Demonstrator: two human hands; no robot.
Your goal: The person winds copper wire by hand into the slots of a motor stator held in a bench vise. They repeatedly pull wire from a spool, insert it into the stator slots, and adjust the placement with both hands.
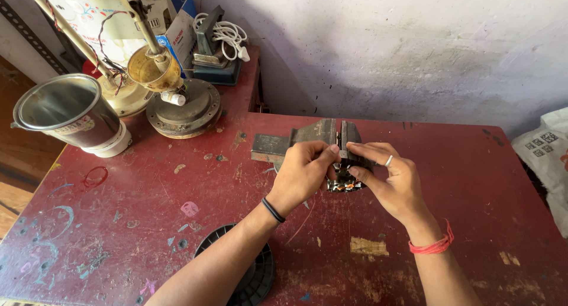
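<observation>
On the worn red table (414, 223), just above its middle, a small metal bench vise (313, 137) sits with a dark little part (346, 177) showing copper-coloured windings lodged at its jaws, and both hands meet over it. Judging by how things lie, the part is already seated in the vise but the fitting is not finished, since both hands are on it and none of the fingers has let go; whether the vise is fully tightened cannot be told. The left hand (303, 175) comes in from seven o'clock, forearm running up from the lower edge with a black band at the wrist, its fingers curled narrow and pinching at the top of the part beside the vise jaw. The right hand (393, 185) enters from five o'clock, a red thread at the wrist and a ring on one finger, thumb and forefinger closed on the right side of the part, the other fingers folded loosely beneath. At six o'clock from the hands, partly under the left forearm, lies a black round plastic cover (248, 276). At ten o'clock stand a steel pot (68, 111), a round motor housing (183, 108) and a coil of white cable (228, 33); at three o'clock a white bag (547, 158) leans at the table's edge.
</observation>
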